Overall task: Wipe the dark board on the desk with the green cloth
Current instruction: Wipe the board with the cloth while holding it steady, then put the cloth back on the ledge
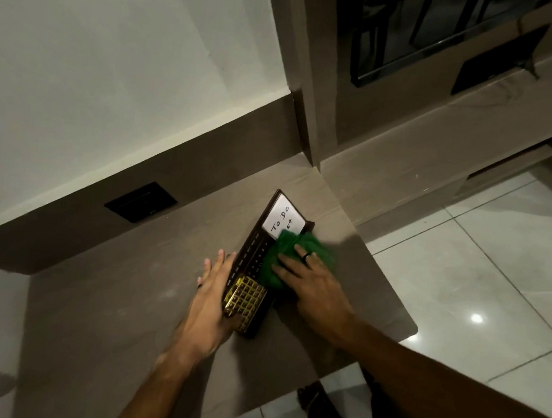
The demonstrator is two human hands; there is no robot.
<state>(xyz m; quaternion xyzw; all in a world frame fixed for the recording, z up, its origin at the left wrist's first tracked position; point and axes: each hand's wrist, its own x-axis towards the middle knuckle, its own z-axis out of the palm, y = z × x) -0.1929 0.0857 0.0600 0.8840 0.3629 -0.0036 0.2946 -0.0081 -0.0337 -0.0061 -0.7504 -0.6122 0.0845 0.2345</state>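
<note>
The dark board lies on the brown desk, long and narrow, with a white "To Do" note panel at its far end and a gold grid at its near end. My right hand presses the crumpled green cloth onto the board's middle, just below the white panel; a dark ring sits on one finger. My left hand lies flat along the board's left edge, steadying it, its thumb side by the gold grid.
A black wall socket sits in the desk's back panel to the left. The desk's right edge drops to a glossy tiled floor. A cabinet with a dark screen stands beyond.
</note>
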